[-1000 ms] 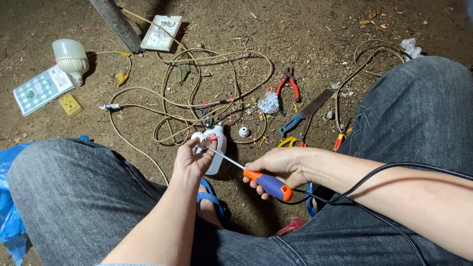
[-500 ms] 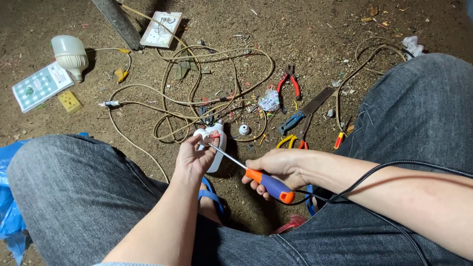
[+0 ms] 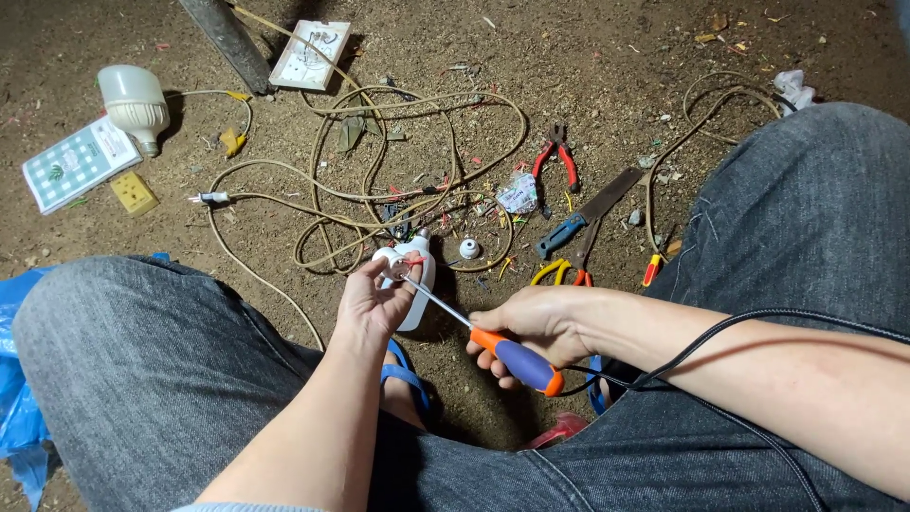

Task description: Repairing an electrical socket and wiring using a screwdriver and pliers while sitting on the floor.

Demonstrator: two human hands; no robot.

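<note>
You've got the white socket (image 3: 409, 281) pinched in your left hand (image 3: 375, 301), held just above the dirt floor (image 3: 607, 76) between your knees, and the screwdriver (image 3: 493, 343) tip is poking right into its top. Your right hand (image 3: 533, 327) is wrapped tight around the orange and purple handle. A black cable (image 3: 720, 332) drapes over your right forearm. Just beyond the socket sits a tangle of tan wire (image 3: 379, 180), with red pliers (image 3: 557, 161), a blue-handled saw (image 3: 588, 210) and a small white cap (image 3: 468, 248) nearby. Farther off to the left are a bulb (image 3: 135, 102), a checkered box (image 3: 78, 163) and a wall plate (image 3: 309, 55).
</note>
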